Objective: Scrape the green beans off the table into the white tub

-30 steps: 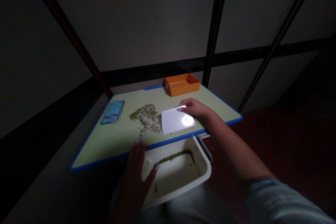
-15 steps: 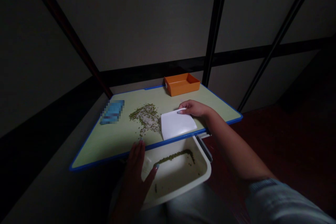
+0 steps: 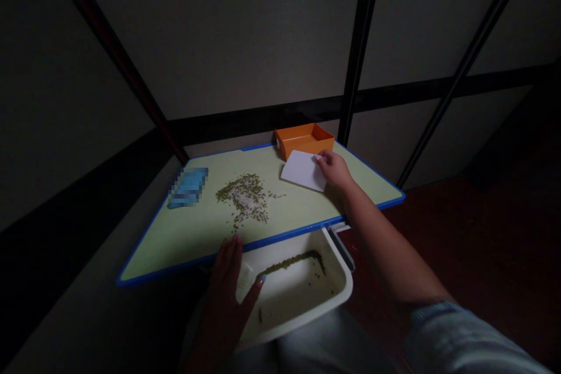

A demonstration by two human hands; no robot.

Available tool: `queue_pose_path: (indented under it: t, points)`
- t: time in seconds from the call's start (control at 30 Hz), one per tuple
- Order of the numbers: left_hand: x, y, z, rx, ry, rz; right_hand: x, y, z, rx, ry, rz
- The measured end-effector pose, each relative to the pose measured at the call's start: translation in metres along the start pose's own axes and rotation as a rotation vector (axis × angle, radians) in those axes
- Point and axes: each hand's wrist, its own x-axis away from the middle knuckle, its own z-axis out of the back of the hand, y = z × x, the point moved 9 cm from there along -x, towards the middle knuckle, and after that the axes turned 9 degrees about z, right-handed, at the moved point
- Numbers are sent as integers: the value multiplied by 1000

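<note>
In my right hand [image 3: 333, 168] is a stiff white card [image 3: 304, 170], gripped by its right edge and held over the table in front of the orange box. A loose pile of small green pieces mixed with white grains [image 3: 246, 196] lies on the pale table [image 3: 175, 242], with a few bits trailing to its right. My left hand [image 3: 232, 280], thumb spread from the fingers, rests at the left side of a white tub [image 3: 344, 289] below the table's front edge. A line of green bits [image 3: 289, 260] lies along the tub's far inside edge.
An open orange box [image 3: 307, 146] stands at the back right of the table. On the left lies a blue packet [image 3: 189, 187], blurred out. The table has a blue rim [image 3: 289, 235], and dark-framed wall panels [image 3: 263, 41] rise behind it.
My right hand has lifted the white card away from the pile's right side, back and to the right toward the orange box. A few bits now show where it was. My left hand stays put.
</note>
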Motion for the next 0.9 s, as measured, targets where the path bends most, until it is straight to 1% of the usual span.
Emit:
queue_pose_path:
  t: [0.07,0.17,0.3,0.4,0.57,0.73,0.9]
  points:
    - [0,0,1,-5,1,-3,1,-1,-3,37,-42,3]
    - [0,0,1,-8,-12,-8,3,-2,-12,31,-135,-9]
    - [-1,1,1,-10,-8,-8,8,-7,-25,-64,-264,-10]
    - [-1,1,-1,-9,-5,2,11,-12,-33,-153,-323,11]
    - [-1,1,0,-1,1,-1,10,-10,-35,-255,-310,6]
    - [-1,1,0,-14,-9,-13,7,-4,-30,-194,-264,-22]
    - [0,-1,-2,0,-7,-5,9,-5,-33,-159,-309,-14]
